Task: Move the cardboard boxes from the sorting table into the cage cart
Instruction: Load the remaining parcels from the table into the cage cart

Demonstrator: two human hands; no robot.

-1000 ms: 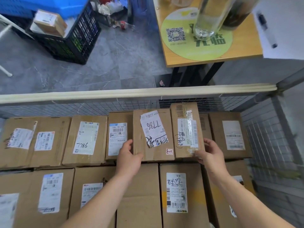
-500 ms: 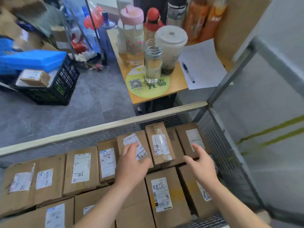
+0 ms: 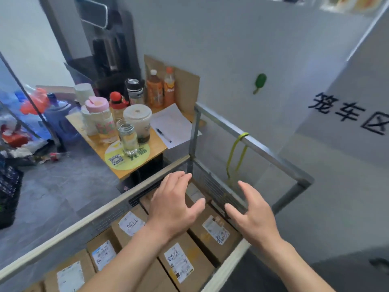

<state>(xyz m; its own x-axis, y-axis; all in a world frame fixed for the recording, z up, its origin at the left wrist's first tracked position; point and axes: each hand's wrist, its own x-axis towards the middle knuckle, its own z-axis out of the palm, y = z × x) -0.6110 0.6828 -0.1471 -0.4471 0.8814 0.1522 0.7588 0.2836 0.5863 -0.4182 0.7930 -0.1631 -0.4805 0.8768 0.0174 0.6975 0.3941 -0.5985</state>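
Cardboard boxes (image 3: 181, 264): packed label-up in tight rows inside the cage cart (image 3: 101, 213), just under the hands.
Left hand (image 3: 172, 209): held above the boxes, fingers loosely spread, nothing gripped.
Right hand (image 3: 254, 218): empty too, thumb out, close to the mesh wall.
Step judged: between boxes; the sorting table is not seen.
Done well: the rail is to be cleared, and the next box lowered flat.
Side table (image 3: 94, 144): crowded with bottles, to be avoided.
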